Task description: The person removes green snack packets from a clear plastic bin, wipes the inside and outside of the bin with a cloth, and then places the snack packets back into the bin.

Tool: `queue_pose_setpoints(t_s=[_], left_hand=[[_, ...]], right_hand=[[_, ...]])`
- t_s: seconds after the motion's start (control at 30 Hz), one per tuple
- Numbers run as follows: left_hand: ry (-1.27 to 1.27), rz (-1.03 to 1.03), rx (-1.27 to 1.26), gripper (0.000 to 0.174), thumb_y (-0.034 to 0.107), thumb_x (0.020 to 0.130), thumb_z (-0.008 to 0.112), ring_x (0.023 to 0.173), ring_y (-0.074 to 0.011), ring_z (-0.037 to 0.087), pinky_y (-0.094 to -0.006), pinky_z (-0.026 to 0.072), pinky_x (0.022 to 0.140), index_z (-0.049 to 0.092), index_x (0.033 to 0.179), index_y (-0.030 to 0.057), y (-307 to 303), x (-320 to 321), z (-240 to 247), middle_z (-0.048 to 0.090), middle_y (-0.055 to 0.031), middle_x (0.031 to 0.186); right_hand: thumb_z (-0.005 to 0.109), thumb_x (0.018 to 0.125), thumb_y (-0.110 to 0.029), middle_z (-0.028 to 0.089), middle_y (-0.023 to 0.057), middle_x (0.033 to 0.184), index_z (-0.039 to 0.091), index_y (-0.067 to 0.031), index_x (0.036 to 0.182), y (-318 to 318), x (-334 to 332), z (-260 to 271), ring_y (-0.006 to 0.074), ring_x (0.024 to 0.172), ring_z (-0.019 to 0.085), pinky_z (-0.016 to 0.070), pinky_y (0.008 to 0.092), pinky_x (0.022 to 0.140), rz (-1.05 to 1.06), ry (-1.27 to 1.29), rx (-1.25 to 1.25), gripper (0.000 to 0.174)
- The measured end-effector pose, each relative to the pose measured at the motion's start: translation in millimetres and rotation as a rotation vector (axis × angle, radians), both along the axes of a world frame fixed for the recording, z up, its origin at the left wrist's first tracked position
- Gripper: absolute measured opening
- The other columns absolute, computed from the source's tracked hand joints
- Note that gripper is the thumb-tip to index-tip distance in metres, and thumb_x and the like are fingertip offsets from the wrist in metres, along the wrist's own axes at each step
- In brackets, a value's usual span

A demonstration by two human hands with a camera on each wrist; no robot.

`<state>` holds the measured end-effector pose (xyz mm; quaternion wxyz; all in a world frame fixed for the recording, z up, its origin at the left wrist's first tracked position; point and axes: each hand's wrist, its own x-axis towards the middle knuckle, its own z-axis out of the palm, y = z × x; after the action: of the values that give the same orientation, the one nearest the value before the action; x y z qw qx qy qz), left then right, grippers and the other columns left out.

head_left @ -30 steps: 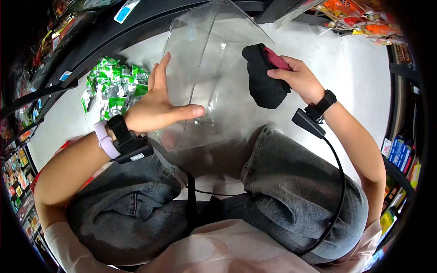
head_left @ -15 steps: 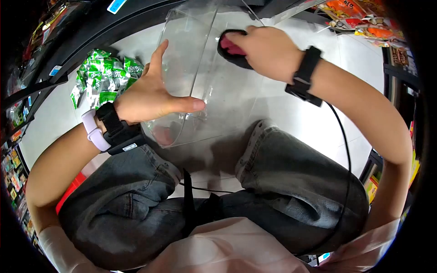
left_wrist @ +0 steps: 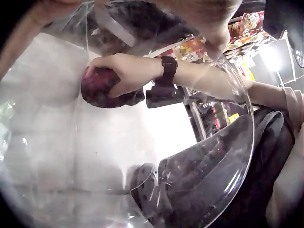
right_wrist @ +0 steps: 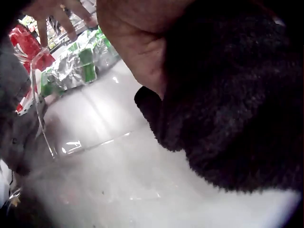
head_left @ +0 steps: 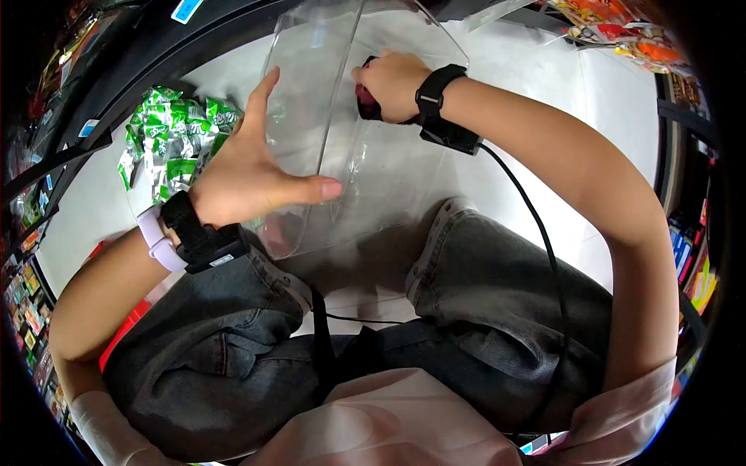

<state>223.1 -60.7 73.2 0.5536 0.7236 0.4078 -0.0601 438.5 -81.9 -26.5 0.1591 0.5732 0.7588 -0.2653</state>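
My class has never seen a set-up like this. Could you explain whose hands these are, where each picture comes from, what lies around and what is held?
No robot here: these are a person's bare hands. One camera on the head looks down; another on each wrist shows that hand's work. The left hand spreads its fingers at a clear plastic container. The right hand grips a dark and pinkish-red cloth. Green and silver packets lie on the pale floor.

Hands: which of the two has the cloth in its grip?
The right hand. Its fingers are curled round the dark cloth; the left hand has its thumb and forefinger spread wide apart and holds no cloth.
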Motion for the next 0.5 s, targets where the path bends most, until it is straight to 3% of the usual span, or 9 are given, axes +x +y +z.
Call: queue_pose_setpoints(t_s=[0.07,0.13,0.17,0.23,0.27,0.3,0.33,0.5], left_hand=[[0.020,-0.025,0.054,0.122,0.037,0.053,0.082,0.124,-0.0336,0.032,-0.0347,0.0261,0.103,0.001,0.137,-0.0018,-2.6,-2.3,1.2,0.029,-0.0293,0.132],[0.066,-0.039,0.080,0.120,0.034,0.054,0.082,0.114,-0.0340,0.044,-0.0345,0.0296,0.101,0.002,0.137,-0.0001,-4.7,-3.8,1.1,0.029,-0.0309,0.132],[0.069,-0.038,0.078,0.120,0.034,0.054,0.082,0.114,-0.0340,0.044,-0.0345,0.0296,0.101,0.002,0.137,-0.0001,-4.6,-2.0,4.1,0.029,-0.0309,0.132],[0.128,-0.002,0.012,0.118,0.032,0.055,0.081,0.098,-0.0322,0.056,-0.0348,0.0461,0.084,0.003,0.137,0.0005,-4.3,0.7,9.4,0.027,-0.0332,0.131],[0.131,-0.002,0.010,0.118,0.032,0.055,0.081,0.098,-0.0322,0.056,-0.0348,0.0461,0.084,0.003,0.137,0.0005,-5.4,1.0,9.1,0.027,-0.0332,0.131],[0.112,0.039,-0.016,0.118,0.034,0.054,0.081,0.107,-0.0340,0.047,-0.0369,0.0384,0.091,0.003,0.138,0.0047,-6.3,1.6,9.0,0.032,-0.0306,0.127],[0.093,0.080,-0.041,0.119,0.035,0.052,0.080,0.117,-0.0359,0.038,-0.0389,0.0306,0.097,0.004,0.140,0.0090,-6.9,0.9,8.6,0.037,-0.0280,0.123],[0.000,0.030,-0.021,0.117,0.036,0.055,0.079,0.117,-0.0347,0.039,-0.0369,0.0300,0.099,0.003,0.138,0.0034,-7.3,0.2,4.7,0.038,-0.0274,0.124]], right_hand=[[0.064,0.059,-0.009,0.061,0.0142,0.086,0.055,-0.0067,0.101,-7.0,-5.6,3.8,0.0332,0.090,0.055,0.0478,0.0419,0.071,0.004,0.054,-0.047,0.043],[0.064,0.059,-0.009,0.061,0.0152,0.084,0.055,-0.0066,0.096,-19.6,-15.4,2.4,0.0356,0.086,0.057,0.0484,0.0426,0.069,0.040,0.125,-0.121,0.038],[0.064,0.059,-0.009,0.061,0.0150,0.085,0.055,-0.0072,0.094,-27.4,-24.1,1.8,0.0359,0.084,0.058,0.0485,0.0427,0.068,0.078,0.163,-0.144,0.036],[0.064,0.060,-0.011,0.061,0.0135,0.082,0.056,-0.0090,0.090,-44.8,-42.0,3.9,0.0343,0.085,0.057,0.0483,0.0420,0.068,0.056,0.232,-0.283,0.032],[0.063,0.060,-0.012,0.061,0.0125,0.080,0.056,-0.0095,0.088,-56.9,-49.1,-2.3,0.0333,0.085,0.056,0.0479,0.0416,0.068,0.096,0.333,-0.244,0.029],[0.063,0.060,-0.012,0.060,0.0116,0.078,0.056,-0.0100,0.086,-67.2,-55.3,-8.6,0.0323,0.084,0.056,0.0476,0.0412,0.068,0.136,0.433,-0.203,0.027],[0.062,0.060,-0.012,0.060,0.0090,0.076,0.056,-0.0104,0.085,-69.3,-63.7,-6.4,0.0305,0.083,0.055,0.0470,0.0397,0.067,0.176,0.327,-0.259,0.026],[0.064,0.061,-0.015,0.062,0.0109,0.088,0.062,-0.0100,0.088,-85.4,-72.3,-4.1,0.0302,0.098,0.052,0.0484,0.0405,0.075,0.262,0.428,-0.364,0.027]])
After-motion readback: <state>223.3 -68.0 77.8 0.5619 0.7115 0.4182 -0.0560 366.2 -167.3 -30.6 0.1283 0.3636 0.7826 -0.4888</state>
